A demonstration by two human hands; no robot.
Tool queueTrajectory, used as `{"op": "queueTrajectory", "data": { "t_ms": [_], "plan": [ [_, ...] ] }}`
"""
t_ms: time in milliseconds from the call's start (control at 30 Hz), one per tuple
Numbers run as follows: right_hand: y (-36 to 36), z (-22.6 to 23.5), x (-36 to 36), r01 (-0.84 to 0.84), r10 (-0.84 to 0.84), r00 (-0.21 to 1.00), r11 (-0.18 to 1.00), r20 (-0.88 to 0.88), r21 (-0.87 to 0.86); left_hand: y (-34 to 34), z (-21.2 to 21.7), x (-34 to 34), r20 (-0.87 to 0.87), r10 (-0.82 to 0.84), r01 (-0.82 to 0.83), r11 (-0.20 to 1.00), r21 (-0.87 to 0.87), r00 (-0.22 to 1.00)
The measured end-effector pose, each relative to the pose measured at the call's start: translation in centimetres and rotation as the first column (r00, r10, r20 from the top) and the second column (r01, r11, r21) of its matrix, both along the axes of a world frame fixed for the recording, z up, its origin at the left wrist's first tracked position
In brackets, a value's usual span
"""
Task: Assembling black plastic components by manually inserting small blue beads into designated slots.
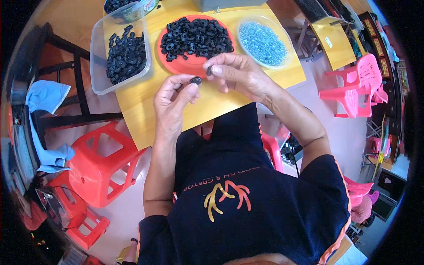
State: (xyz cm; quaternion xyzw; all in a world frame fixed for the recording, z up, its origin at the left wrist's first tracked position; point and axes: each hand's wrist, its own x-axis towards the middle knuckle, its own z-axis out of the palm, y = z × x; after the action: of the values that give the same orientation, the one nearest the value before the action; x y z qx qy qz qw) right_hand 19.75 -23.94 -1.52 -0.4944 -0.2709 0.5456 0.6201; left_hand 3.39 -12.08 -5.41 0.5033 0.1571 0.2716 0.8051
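Note:
My left hand (pixel 175 93) is closed, pinching a small round black plastic piece (pixel 195 80) between thumb and fingers. Just right of it, my right hand (pixel 240 76) pinches a smaller dark piece (pixel 209 70), whose kind I cannot make out. Both hands are raised over the near edge of a red plate (pixel 175 65), a small gap between them. Heaped on that plate are many ridged black plastic pieces (pixel 194 37). To the right stands a round clear tub (pixel 287 62) of tiny blue beads (pixel 261 43). A clear rectangular container (pixel 98 66) at the left holds similar black pieces (pixel 128 57).
Everything stands on a yellow table (pixel 145 119). At its far edge are a grey box (pixel 225 4) and another tub of black pieces (pixel 126 11). Red plastic stools (pixel 101 163) are at the left, beside a dark chair with blue cloth (pixel 46 97). A pink chair (pixel 353 88) stands right.

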Motion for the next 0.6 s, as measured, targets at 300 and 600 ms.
{"op": "queueTrajectory", "data": {
  "t_ms": [300, 600],
  "plan": [
    [-1.2, 0.3, -0.5, 0.039, -0.025, 0.973, 0.997, -0.229, 0.059, -0.7, 1.2, 0.5, 0.028, -0.029, 0.029, 1.0, -0.006, 0.999],
    [-1.2, 0.7, -1.1, 0.026, -0.018, 0.953, 0.999, -0.302, 0.021, -1.0, 1.6, 0.5, 0.039, -0.04, 0.04, 0.999, 0.005, 0.998]
  ]
}}
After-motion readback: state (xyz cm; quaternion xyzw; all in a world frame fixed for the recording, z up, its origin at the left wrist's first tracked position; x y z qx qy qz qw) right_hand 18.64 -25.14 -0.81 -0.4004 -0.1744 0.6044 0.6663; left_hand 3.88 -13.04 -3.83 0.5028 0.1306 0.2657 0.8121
